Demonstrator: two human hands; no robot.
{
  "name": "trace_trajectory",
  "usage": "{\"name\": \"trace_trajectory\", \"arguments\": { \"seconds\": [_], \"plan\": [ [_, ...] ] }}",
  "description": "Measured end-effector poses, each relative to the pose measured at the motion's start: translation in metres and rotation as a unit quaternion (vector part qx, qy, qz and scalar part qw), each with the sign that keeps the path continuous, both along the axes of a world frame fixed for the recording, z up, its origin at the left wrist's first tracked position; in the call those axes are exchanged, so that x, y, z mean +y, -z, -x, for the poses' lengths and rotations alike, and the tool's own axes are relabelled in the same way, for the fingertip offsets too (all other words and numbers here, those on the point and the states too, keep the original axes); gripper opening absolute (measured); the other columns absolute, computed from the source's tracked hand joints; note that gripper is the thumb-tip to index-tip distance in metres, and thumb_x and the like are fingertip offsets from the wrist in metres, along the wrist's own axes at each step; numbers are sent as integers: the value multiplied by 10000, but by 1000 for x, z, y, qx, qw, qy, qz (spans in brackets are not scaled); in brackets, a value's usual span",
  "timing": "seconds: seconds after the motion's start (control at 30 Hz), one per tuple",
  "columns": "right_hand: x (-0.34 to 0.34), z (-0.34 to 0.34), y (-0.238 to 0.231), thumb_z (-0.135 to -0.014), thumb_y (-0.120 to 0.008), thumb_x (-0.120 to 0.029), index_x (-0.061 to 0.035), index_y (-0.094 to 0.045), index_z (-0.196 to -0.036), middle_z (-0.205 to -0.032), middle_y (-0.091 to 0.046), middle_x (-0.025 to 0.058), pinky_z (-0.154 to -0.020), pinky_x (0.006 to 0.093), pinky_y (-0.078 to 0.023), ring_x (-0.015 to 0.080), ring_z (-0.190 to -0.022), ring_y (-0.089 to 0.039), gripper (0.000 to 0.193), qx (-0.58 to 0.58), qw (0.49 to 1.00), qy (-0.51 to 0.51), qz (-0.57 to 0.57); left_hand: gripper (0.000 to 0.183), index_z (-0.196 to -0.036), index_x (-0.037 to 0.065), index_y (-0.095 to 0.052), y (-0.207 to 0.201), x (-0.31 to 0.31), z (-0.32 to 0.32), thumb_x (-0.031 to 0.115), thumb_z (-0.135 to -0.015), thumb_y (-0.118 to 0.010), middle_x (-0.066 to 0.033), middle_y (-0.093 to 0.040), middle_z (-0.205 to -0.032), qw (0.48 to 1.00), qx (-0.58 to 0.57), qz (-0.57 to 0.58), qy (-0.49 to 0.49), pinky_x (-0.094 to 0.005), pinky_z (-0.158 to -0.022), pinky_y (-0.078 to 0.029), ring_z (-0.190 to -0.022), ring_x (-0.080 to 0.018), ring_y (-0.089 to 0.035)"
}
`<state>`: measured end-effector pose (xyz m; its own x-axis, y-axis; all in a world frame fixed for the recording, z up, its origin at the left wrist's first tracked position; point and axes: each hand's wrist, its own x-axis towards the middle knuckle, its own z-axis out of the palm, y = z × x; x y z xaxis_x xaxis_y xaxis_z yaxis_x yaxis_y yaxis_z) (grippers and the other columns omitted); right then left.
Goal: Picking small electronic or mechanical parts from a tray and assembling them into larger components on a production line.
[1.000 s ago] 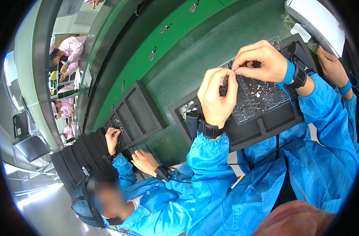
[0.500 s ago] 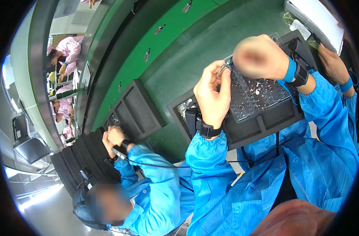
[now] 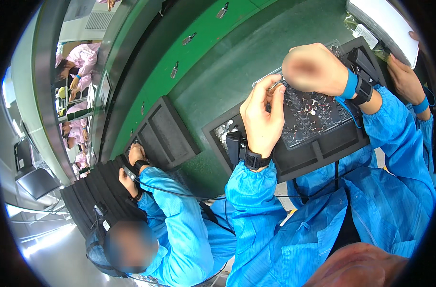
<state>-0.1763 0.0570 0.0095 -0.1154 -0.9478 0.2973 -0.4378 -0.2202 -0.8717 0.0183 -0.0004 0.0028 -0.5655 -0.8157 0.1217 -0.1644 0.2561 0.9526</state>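
Note:
My left hand [image 3: 263, 115] is closed, its thumb and fingers pinching a small metallic piece [image 3: 276, 86] too small to name. Close against those fingertips is my right hand [image 3: 330, 71], curled shut; a blur covers its fingers, so what they hold cannot be made out. Both hands are over a clear plastic tray [image 3: 301, 142] filled with rows of small dark and shiny parts, a few of them red or white. This tray lies on a black foam tray [image 3: 318, 167] with cut-out compartments. Small pale pieces [image 3: 223, 131] sit in its left compartment.
At left, a co-worker's hands [image 3: 136, 153] work beside another black compartment tray [image 3: 167, 134] and a row of black trays [image 3: 100, 191]. Another person's hand [image 3: 404, 79] is by a white box [image 3: 385, 26] at the far right. Metal latches [image 3: 189, 38] line the green panel.
My left hand has shifted slightly right with the small piece, closer to my right hand, which stays nearly in place. The co-worker's hands at left have moved apart.

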Motion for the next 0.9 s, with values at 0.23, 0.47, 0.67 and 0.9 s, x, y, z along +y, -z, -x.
{"name": "trace_trajectory", "arguments": {
  "seconds": [0.23, 0.47, 0.67, 0.9],
  "plan": [
    [1, 0, -1, -821, -668, -35, 2, -660, -863, -740, -570, 19, -506, 262, -355, 72, -572, -454, 57, -8, 1000, -16, -19, 228, -1157, 16, -688, -7, 1, 1, -13, -930, -700, -100, -722, -920, 997, -23, 69, 2, -271, -634, -515, -722, -122, -667],
    [1, 0, -1, -835, -675, -39, 9, -660, -878, -740, -565, 31, -511, 272, -362, 88, -580, -468, 66, -16, 999, -13, -27, 215, -1147, 4, -687, -17, 3, 2, 0, -933, -702, -124, -752, -989, 993, -56, 102, 5, -284, -736, -570, -841, -144, -719],
    [-1, 1, -2, -873, -663, -43, 15, -651, -903, -750, -559, 51, -537, 290, -389, 120, -613, -499, 66, 16, 999, -42, 3, 217, -1137, 9, -689, -16, 2, 2, -2, -920, -705, -131, -749, -996, 986, -61, 155, 1, -297, -728, -566, -806, -170, -722],
    [-2, 3, -1, -951, -656, -122, 24, -660, -942, -779, -616, 57, -589, 294, -437, 114, -664, -549, 147, -34, 996, -50, -70, 210, -1135, 9, -691, -10, -1, 1, 6, -925, -704, -139, -744, -1012, 986, -19, 163, 2, -314, -728, -568, -815, -194, -725]
  ]
}}
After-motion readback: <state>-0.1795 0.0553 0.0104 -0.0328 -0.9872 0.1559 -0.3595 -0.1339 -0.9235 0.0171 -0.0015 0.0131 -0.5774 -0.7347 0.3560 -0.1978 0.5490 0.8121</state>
